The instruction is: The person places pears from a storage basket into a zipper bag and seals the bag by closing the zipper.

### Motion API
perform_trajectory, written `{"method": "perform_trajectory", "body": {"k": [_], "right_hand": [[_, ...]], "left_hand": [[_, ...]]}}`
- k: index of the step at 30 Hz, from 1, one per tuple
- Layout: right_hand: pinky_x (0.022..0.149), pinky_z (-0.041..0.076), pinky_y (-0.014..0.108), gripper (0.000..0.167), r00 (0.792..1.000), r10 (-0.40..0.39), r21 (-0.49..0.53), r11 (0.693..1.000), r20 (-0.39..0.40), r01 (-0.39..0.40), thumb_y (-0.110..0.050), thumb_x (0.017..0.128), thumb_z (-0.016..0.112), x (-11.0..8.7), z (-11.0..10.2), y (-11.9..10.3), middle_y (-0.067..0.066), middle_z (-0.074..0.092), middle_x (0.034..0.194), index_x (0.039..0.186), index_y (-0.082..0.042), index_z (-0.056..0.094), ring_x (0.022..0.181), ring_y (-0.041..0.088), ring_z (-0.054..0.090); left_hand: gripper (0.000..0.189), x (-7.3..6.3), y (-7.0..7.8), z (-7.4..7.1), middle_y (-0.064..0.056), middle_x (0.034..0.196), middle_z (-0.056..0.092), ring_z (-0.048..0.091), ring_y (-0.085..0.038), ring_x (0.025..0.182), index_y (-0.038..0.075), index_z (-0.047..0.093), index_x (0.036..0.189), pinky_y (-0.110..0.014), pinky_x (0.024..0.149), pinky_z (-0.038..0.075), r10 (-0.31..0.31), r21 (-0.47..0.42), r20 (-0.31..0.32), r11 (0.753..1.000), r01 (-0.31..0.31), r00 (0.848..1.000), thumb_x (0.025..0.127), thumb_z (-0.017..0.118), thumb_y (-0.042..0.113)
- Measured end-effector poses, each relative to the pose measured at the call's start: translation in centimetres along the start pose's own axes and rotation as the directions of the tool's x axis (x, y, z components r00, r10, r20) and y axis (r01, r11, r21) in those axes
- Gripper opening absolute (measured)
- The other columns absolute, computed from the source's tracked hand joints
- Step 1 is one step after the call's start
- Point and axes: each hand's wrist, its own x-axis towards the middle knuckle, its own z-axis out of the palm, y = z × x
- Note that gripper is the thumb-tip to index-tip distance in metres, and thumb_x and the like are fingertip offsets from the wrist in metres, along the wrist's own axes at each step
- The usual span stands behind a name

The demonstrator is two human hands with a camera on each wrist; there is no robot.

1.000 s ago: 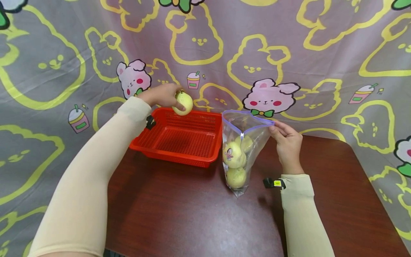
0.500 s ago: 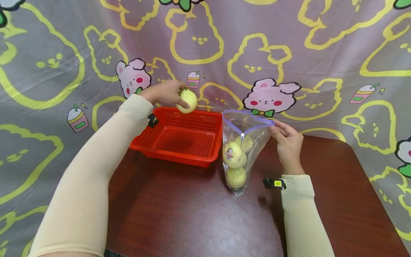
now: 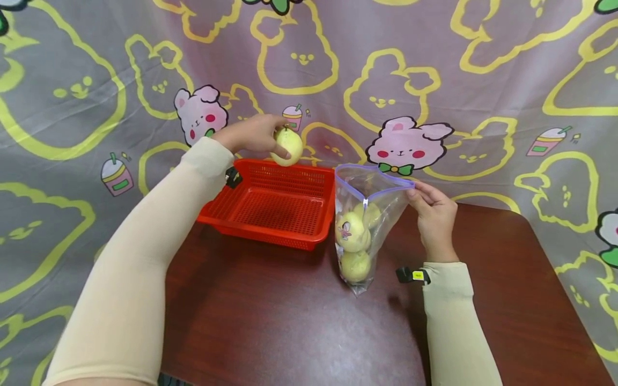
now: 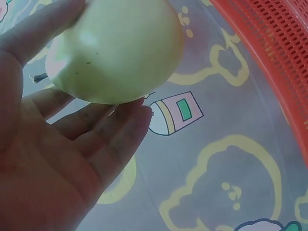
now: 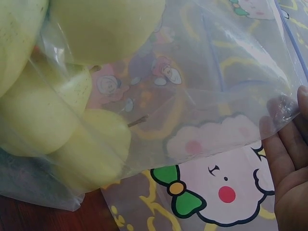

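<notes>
My left hand [image 3: 256, 134] grips a round, pale yellow pear [image 3: 291, 146] above the back rim of the red basket [image 3: 270, 239]. In the left wrist view, the thumb and fingers hold that pear [image 4: 115, 53], its short dark stem pointing toward the palm side. Over the table stands a clear zip bag [image 3: 386, 225] with a purple zip edge, its mouth spread wide. Several pears [image 3: 354, 266] lie stacked inside it. The thumb and fingers of my right hand [image 3: 434, 217] pinch the bag's right top corner. In the right wrist view, pears [image 5: 91, 149] show through the plastic.
The red basket stands left of the bag, its slotted floor bare. Under both lies a dark brown wooden table [image 3: 289, 321]. Close behind hangs a grey curtain [image 3: 318, 107] with yellow bear outlines and pink rabbits.
My left hand has moved right and slightly up with the pear, toward the bag. The right hand and the bag have stayed in place.
</notes>
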Motion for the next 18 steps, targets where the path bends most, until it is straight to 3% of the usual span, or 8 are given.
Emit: {"method": "perform_trajectory", "body": {"k": [6, 10, 18], "right_hand": [[0.077, 0.054, 0.024, 0.031, 1.000, 0.000, 0.017, 1.000, 0.003, 0.000, 0.001, 0.082, 0.076, 0.1, 0.1, 0.0, 0.005, 0.073, 0.088, 0.109, 0.013, 0.068, 0.080, 0.012, 0.070], [0.077, 0.054, 0.024, 0.031, 1.000, 0.002, 0.029, 1.000, 0.008, -0.002, 0.001, 0.081, 0.076, 0.0, 0.1, 0.1, 0.006, 0.073, 0.090, 0.109, 0.013, 0.067, 0.082, 0.013, 0.070], [0.076, 0.054, 0.024, 0.034, 1.000, 0.003, 0.019, 1.000, -0.002, -0.003, -0.001, 0.081, 0.077, 0.1, 0.1, 0.2, 0.005, 0.073, 0.088, 0.109, 0.015, 0.066, 0.080, 0.013, 0.070]], "left_hand": [[0.084, 0.1, 0.3, 0.1, -0.013, 0.133, 0.052, 0.050, -0.028, 0.106, 0.005, 0.040, 0.146, -0.042, 0.089, 0.043, -0.003, -0.009, 0.005, 1.000, 0.003, 1.000, 0.079, 0.081, 0.034], [0.081, 0.2, 0.4, 0.1, -0.010, 0.128, 0.054, 0.051, -0.026, 0.101, 0.008, 0.044, 0.144, -0.040, 0.085, 0.044, 0.013, -0.014, -0.001, 1.000, -0.013, 1.000, 0.078, 0.082, 0.036], [0.086, 0.5, 1.2, -0.3, -0.013, 0.131, 0.055, 0.051, -0.025, 0.104, 0.008, 0.041, 0.147, -0.039, 0.087, 0.041, 0.056, 0.064, -0.018, 0.996, -0.054, 0.998, 0.078, 0.080, 0.042]]}}
